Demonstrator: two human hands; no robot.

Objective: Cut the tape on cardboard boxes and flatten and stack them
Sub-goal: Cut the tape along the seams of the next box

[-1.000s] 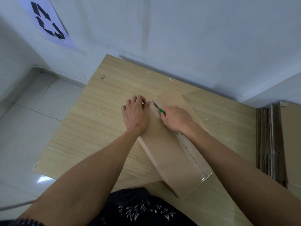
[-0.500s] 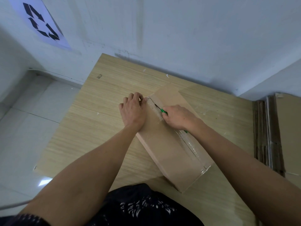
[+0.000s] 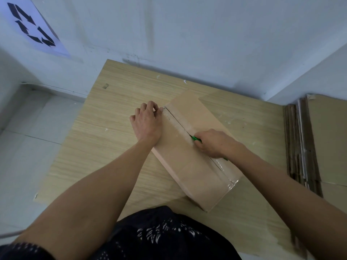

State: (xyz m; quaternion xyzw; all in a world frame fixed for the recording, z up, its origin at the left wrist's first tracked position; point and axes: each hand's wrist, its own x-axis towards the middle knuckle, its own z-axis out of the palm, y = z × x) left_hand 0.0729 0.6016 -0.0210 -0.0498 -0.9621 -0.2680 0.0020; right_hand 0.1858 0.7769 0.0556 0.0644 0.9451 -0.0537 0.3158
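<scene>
Box [image 3: 189,169] lay closed on surface [image 3: 112,132]. L hand [image 3: 148,124] gripped its far end, fingers curled over edge; R hand [image 3: 214,143] gripped green cutter [image 3: 195,139] approx. mid-seam. Tape [image 3: 175,121] slit on far half only (near half intact). Flattening and stacking w/ flattened boxes [image 3: 300,147] outstanding.

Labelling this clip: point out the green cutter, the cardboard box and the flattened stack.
green cutter [image 3: 195,138], head view, exposed handle
cardboard box [image 3: 180,162], head view, left top flap
flattened stack [image 3: 294,143], head view, layered edges

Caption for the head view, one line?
Left hand holds the cardboard box steady while the right hand grips a green cutter at its taped seam.
</scene>
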